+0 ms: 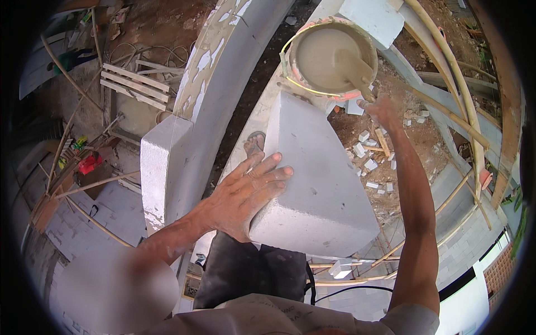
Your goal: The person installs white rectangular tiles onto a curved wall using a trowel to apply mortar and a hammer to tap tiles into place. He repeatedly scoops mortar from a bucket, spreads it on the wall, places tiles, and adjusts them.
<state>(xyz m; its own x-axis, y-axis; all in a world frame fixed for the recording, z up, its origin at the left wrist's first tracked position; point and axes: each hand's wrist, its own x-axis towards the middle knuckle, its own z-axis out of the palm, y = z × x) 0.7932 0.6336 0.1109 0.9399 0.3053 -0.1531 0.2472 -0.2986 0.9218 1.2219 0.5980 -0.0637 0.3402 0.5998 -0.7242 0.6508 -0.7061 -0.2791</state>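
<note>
A large white lightweight concrete block point(321, 178) stands in front of my body. My left hand point(245, 192) lies on its left side and top edge, fingers stretched out and spread. At the upper right, my right hand point(382, 111) is closed round the handle of a mortar-coated trowel point(354, 70). The trowel's blade dips into wet grey mortar point(318, 56) in a round bucket point(294, 70) with a yellowish handle. The bucket stands just beyond the block. How the fingers wrap the handle is partly hidden.
A block wall point(231, 72) with mortar smears runs along the left, with a white block point(164, 167) on it. Bamboo poles point(455, 72) rise at the right. Block scraps point(369, 164) litter the ground below. My bare foot point(254, 143) is beside the block.
</note>
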